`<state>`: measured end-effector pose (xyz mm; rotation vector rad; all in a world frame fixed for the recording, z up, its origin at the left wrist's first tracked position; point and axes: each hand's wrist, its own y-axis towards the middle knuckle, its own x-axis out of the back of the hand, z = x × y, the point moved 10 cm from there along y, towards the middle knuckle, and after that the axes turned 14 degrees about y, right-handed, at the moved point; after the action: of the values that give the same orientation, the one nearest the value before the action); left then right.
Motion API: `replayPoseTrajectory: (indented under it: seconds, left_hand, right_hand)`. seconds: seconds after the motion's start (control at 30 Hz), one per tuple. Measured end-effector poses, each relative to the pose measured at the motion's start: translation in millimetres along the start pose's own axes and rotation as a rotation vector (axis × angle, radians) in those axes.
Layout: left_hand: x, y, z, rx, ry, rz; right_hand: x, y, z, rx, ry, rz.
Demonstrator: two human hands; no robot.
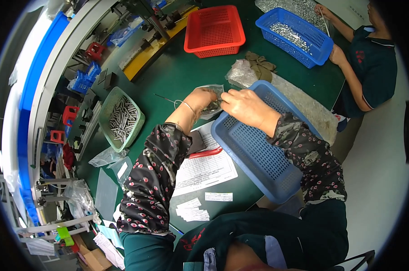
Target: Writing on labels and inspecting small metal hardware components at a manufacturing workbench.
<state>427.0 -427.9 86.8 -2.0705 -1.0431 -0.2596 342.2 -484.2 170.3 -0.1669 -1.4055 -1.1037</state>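
A clear plastic bag (210,114) with small dark contents is between my hands, over the green table. My left hand (200,102) is at the bag, its fingers curled at or inside the mouth; what they grip is hidden. With fingers pinched together, my right hand (248,106) holds the bag's right edge. Below my right forearm sits a blue perforated basket (262,151), its bare bottom showing. A thin dark rod (163,97) lies beside my left wrist. Under my arms are printed sheets (206,174), a red-handled tool (205,153) and a dark flat object (196,141).
At left, a green basket (140,123) holds metal pins (123,118). A red basket (237,47) stands at the back. At far right a co-worker (367,67) handles a blue basket (270,25) of small metal parts. Paper slips (193,211) lie near me.
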Motion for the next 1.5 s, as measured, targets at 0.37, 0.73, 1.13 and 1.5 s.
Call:
replayPoseTrajectory:
  seconds: [0.37, 0.73, 1.13, 1.5]
  left_hand:
    - [79.3, -43.1, -50.3, -0.620, 0.670, -0.514]
    - [47.2, -81.8, -24.5, -0.753, 0.994, -0.703]
    - [69.8, -97.7, -28.7, -0.819, 1.003, -0.848]
    - [75.2, -73.3, -10.9, -0.758, 0.681, -0.681]
  right_hand:
    - [17.8, 29.4, -18.0, -0.092, 0.072, -0.093]
    - [-2.7, 27.7, -57.3, -0.219, 0.265, -0.012]
    - [26.0, 21.1, -51.1, -0.252, 0.295, -0.234]
    - [-3.1, 37.3, -34.3, -0.170, 0.190, -0.108]
